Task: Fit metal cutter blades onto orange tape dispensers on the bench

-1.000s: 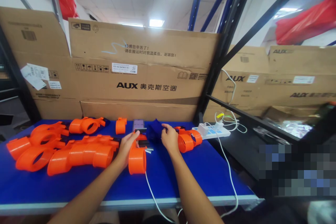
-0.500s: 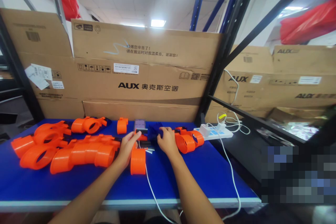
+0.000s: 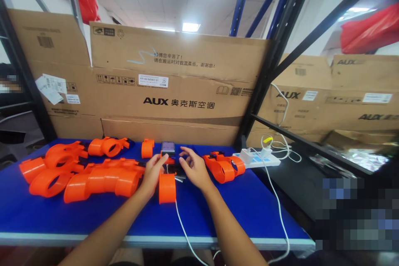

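My left hand (image 3: 152,172) is closed around an orange and black piece (image 3: 169,160), with the thumb pressed along its top. The fingers hide much of that piece. Just below and right of this hand is a short orange ring (image 3: 167,188); whether it belongs to the held piece I cannot tell. My right hand (image 3: 195,169) hovers to the right of the piece, its fingers curved and apart, with nothing visible in them. A small device with a lit screen (image 3: 168,146) lies beyond both hands.
Several orange ring-shaped pieces (image 3: 101,183) lie on the left of the blue table (image 3: 109,224), and more orange pieces (image 3: 223,169) lie at the right. A white power strip (image 3: 257,158) trails a white cable (image 3: 276,193). A cardboard panel (image 3: 124,99) stands behind.
My right hand has drawn slightly back from the dark blue item it was touching, and its fingers have spread. The left hand keeps its grip. The camera view has shifted slightly.
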Demonstrator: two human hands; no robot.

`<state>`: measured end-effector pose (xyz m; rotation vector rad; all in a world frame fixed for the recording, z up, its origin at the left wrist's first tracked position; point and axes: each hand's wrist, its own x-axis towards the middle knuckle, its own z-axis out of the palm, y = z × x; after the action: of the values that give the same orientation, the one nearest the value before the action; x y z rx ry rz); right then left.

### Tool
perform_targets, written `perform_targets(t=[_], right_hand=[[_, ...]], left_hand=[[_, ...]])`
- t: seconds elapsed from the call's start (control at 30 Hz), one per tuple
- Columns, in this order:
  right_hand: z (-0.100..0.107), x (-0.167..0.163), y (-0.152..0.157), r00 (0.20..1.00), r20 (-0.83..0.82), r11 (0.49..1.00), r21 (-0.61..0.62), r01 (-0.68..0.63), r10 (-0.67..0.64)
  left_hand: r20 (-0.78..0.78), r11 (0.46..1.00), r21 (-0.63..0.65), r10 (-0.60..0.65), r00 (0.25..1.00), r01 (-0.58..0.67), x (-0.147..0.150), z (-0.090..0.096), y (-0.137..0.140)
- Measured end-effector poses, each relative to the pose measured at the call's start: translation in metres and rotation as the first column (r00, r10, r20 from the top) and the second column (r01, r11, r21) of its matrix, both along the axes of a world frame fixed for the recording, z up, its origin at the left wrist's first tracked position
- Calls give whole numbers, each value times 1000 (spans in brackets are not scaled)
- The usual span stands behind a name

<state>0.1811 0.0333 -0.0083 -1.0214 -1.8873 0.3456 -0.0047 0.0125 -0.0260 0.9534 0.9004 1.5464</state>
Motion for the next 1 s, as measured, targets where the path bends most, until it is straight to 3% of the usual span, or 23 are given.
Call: perform_targets(t=[0.1, 0.3, 0.53, 0.83, 1.0], right_hand=[[0, -12, -11, 993, 13, 993, -37, -114, 115], [-7, -21, -13, 998, 34, 998, 2, -58, 58], [-12, -26, -18, 996, 84, 1000, 1, -4, 4], [-13, -24, -19, 995, 97, 996, 91, -17, 8], [-14, -24, -16, 995, 96, 996, 84, -42, 34]], left_hand=[[25, 1000, -4, 1, 1000, -1, 0, -2, 2], [14, 994, -27, -106, 994, 107, 1, -4, 4], [-25, 997, -13, -83, 996, 82, 0, -5, 5], [-1, 991, -29, -131, 991, 131, 0, -5, 4], [-34, 991, -11, -136, 990, 136, -1, -7, 5]])
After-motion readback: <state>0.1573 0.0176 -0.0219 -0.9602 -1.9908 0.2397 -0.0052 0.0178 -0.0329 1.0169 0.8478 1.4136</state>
